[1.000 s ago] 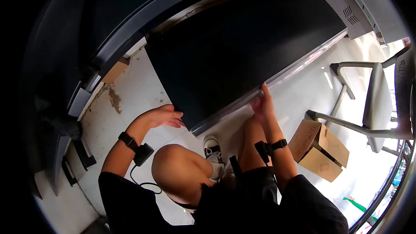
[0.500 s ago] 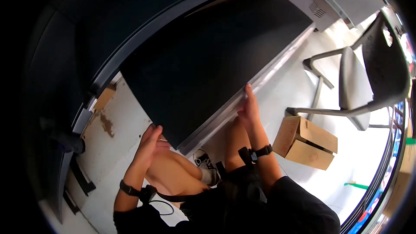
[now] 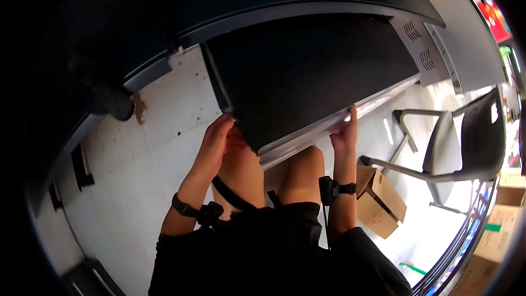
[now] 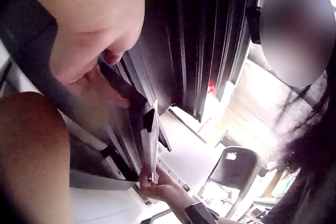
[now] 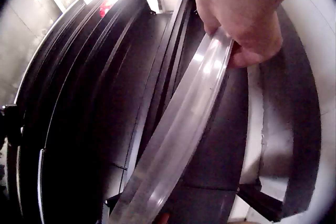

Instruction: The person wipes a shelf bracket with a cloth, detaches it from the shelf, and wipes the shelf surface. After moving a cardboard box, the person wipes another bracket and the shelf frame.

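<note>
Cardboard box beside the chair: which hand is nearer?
Right. The right hand grips the clear strip, near the box; the left hand is farther off, at the shelf's left edge.

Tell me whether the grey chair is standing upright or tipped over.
Upright: the chair rests its feet on the floor, and in the left wrist view its backrest rises above the seat.

- The shelf (image 3: pixel 318 71) is showing plain black.
- The edge strip (image 3: pixel 339 125) is looking clear, gleaming with whitish streaks.
- The floor (image 3: pixel 181 98) is showing white, with a brown stain (image 3: pixel 139 109) and dark specks marking it.
- The end panel (image 3: pixel 419 46) is displaying dark wavy marks on pale grey.
- The box (image 3: pixel 382 200) is showing cardboard brown.
- The chair back (image 3: pixel 482 131) is looking dark grey.
- The sleeves (image 3: pixel 178 263) are showing black.
- A thin strip (image 3: pixel 413 268) is showing green.
</note>
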A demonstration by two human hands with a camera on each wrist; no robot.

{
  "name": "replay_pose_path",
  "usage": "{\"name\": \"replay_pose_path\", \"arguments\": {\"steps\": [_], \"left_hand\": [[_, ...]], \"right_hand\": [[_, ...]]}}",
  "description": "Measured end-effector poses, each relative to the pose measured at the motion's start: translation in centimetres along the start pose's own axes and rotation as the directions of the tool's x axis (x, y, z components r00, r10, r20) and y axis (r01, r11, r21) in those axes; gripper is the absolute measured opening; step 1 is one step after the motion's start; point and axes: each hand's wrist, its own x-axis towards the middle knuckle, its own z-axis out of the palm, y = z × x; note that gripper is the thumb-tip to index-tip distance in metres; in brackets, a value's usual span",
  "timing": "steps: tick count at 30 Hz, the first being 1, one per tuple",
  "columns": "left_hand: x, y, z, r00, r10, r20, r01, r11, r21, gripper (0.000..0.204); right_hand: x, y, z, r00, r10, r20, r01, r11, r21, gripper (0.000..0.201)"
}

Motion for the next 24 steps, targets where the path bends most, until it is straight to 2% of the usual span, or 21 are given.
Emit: {"name": "replay_pose_path", "arguments": {"steps": [1,3,6,9,10,11,13,14,15,16,17,19,21,23,24], "left_hand": [[-0.1,-0.1,0.1,1.000,0.004,-0.024,-0.004,1.000,-0.022,0.030],[-0.4,-0.2,0.2,0.993,0.078,0.090,-0.066,0.989,-0.130,0.035],[-1.0,0.3,1.4,0.988,0.106,0.111,-0.082,0.976,-0.203,0.038],[-1.3,-0.2,1.7,0.986,0.103,0.131,-0.065,0.963,-0.262,0.040],[-1.4,-0.2,1.4,0.971,0.123,0.207,-0.078,0.974,-0.211,0.040],[-1.4,-0.1,1.7,0.968,0.131,0.212,-0.087,0.975,-0.206,0.040],[-1.6,0.3,3.2,0.987,0.003,0.162,0.071,0.892,-0.446,0.038],[-1.4,-0.1,3.4,0.987,0.014,0.162,0.060,0.896,-0.441,0.038],[-1.0,-0.9,3.3,0.978,-0.026,0.207,0.137,0.831,-0.539,0.041],[-0.7,-1.2,3.4,0.964,-0.063,0.259,0.216,0.753,-0.622,0.044],[-0.6,-1.5,4.0,0.964,-0.059,0.260,0.211,0.762,-0.612,0.044],[-0.6,-1.9,5.5,0.964,-0.228,0.134,0.264,0.834,-0.485,0.043],[-0.3,-2.8,5.5,0.967,-0.232,0.100,0.252,0.851,-0.461,0.036],[0.3,-5.5,4.0,0.884,-0.433,0.174,0.447,0.678,-0.584,0.023],[0.0,-5.3,4.2,0.880,-0.443,0.175,0.458,0.690,-0.560,0.023]], "right_hand": [[-0.5,-0.4,0.6,0.999,-0.030,0.037,0.029,1.000,0.011,0.047],[-0.8,-1.5,1.0,0.999,0.020,0.037,-0.021,1.000,0.016,0.038],[-1.4,-2.4,1.8,1.000,0.031,-0.001,-0.031,0.999,0.013,0.039],[-1.6,-2.8,1.8,0.994,0.066,0.090,-0.071,0.996,0.048,0.040],[-1.5,-2.8,1.9,0.997,0.071,0.040,-0.073,0.996,0.053,0.042],[-1.4,-2.8,1.8,0.997,0.075,-0.009,-0.074,0.996,0.059,0.044],[-0.2,-2.8,0.7,0.998,0.067,0.007,-0.067,0.996,0.061,0.042],[0.1,-2.7,0.6,0.997,0.062,-0.047,-0.060,0.998,0.037,0.041],[0.3,-2.5,0.7,0.993,0.055,-0.101,-0.054,0.998,0.014,0.040],[0.6,-2.2,0.5,0.994,0.055,-0.090,-0.053,0.998,0.025,0.040],[0.8,-2.1,0.1,0.996,0.051,-0.070,-0.050,0.999,0.010,0.039],[0.8,-1.9,-0.4,0.998,0.039,-0.039,-0.039,0.999,-0.012,0.039],[0.1,-2.1,0.0,1.000,0.002,-0.016,-0.003,0.999,-0.034,0.032],[-0.1,-2.3,0.1,0.999,-0.035,-0.001,0.035,0.998,-0.049,0.025],[-0.1,-2.3,0.2,0.994,-0.101,0.031,0.103,0.990,-0.097,0.026]]}}
